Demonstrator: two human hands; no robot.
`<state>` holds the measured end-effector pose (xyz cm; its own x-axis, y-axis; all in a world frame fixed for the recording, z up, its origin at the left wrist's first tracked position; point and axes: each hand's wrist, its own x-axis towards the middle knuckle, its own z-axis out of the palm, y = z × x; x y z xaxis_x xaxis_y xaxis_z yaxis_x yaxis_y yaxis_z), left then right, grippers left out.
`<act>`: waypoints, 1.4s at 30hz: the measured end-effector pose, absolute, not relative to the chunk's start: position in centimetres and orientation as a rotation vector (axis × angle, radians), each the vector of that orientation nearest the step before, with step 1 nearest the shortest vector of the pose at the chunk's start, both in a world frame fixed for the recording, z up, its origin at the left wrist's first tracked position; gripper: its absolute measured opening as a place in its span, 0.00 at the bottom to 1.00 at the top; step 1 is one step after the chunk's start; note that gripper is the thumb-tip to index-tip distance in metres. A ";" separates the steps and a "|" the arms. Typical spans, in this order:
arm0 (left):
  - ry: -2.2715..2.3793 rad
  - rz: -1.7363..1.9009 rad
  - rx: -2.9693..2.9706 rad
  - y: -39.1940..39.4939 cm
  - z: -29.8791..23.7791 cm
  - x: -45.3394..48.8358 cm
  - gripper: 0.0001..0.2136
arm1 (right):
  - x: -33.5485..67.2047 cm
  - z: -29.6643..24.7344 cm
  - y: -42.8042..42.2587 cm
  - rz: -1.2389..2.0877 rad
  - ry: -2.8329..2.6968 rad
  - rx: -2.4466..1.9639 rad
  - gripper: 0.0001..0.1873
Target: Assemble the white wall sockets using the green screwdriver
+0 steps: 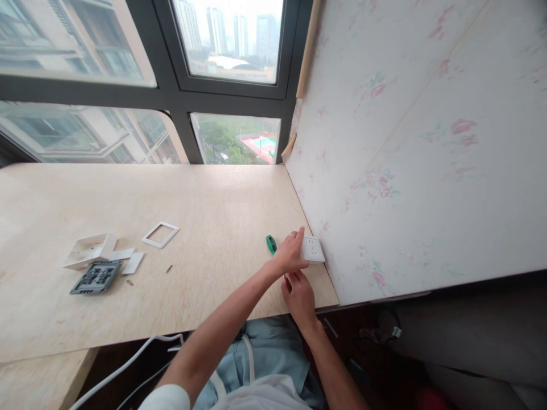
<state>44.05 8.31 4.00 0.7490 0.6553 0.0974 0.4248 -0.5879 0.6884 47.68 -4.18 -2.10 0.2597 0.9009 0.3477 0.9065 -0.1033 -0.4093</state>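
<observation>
A white wall socket panel stands at the foot of the papered wall, on the tabletop's right edge. My left hand, with a ring on one finger, grips the panel's left side between thumb and fingers. Just below it, my right hand has its thumb and fingertips pinched together, close to the panel's lower left. What those fingertips hold is too small and too covered to make out. A green-handled screwdriver lies left of my left hand, its shaft mostly hidden beneath my wrist.
On the left of the marble-patterned tabletop lie a white box, a grey socket back, white plates, a white frame and small screws. A white cable hangs below the front edge. Windows stand behind.
</observation>
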 end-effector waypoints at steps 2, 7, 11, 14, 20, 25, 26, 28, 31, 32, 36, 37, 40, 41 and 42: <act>0.829 0.413 2.284 8.1 3.4 44.5 0.49 | 47.6 -2.2 -4.3 -0.034 -1.615 -2.003 0.13; 0.838 0.362 2.289 7.8 2.3 44.8 0.48 | 47.3 -2.2 -4.1 -0.057 -1.589 -2.063 0.11; 0.813 0.301 2.295 8.1 1.9 44.7 0.48 | 47.1 -1.9 -3.8 -0.058 -1.606 -2.083 0.10; 0.791 0.254 2.306 8.4 1.9 44.7 0.50 | 46.9 -1.7 -3.7 -0.053 -1.630 -2.085 0.10; 0.816 0.213 2.325 8.2 2.6 44.8 0.51 | 47.0 -1.6 -3.8 -0.045 -1.657 -2.091 0.09; 0.821 0.266 2.318 7.9 3.1 43.8 0.53 | 47.2 -1.6 -3.9 -0.034 -1.678 -2.100 0.09; 0.826 0.320 2.306 7.8 3.1 43.1 0.51 | 47.2 -1.6 -3.9 -0.030 -1.681 -2.100 0.09; 0.842 0.455 2.270 7.7 3.1 41.3 0.44 | 47.3 -1.4 -3.9 -0.012 -1.695 -2.103 0.09; 0.903 0.650 2.217 7.6 2.7 37.3 0.36 | 47.4 -1.2 -3.9 0.025 -1.729 -2.108 0.12; 0.937 0.718 2.199 7.5 2.4 35.8 0.33 | 47.4 -1.2 -3.9 0.033 -1.741 -2.105 0.15; 1.149 0.893 2.106 6.9 0.6 29.7 0.25 | 47.5 -1.3 -3.3 0.061 -1.792 -2.060 0.20; 1.202 0.912 2.073 6.7 0.1 28.4 0.24 | 47.5 -1.4 -3.1 0.069 -1.789 -2.057 0.19; 1.317 0.968 1.982 5.9 -1.1 24.7 0.20 | 47.2 -1.8 -2.3 0.130 -1.733 -2.054 0.18; 1.342 0.996 1.957 5.7 -1.4 23.7 0.19 | 47.1 -1.9 -2.0 0.150 -1.714 -2.042 0.18; 1.364 1.025 1.932 5.4 -1.5 22.7 0.17 | 46.9 -2.0 -1.8 0.162 -1.702 -2.019 0.19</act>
<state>22.71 5.36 -1.55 0.1915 0.9444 0.2672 0.5193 -0.3286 0.7889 46.88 -1.77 -2.03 0.2150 0.9520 0.2181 0.8936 -0.1016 -0.4373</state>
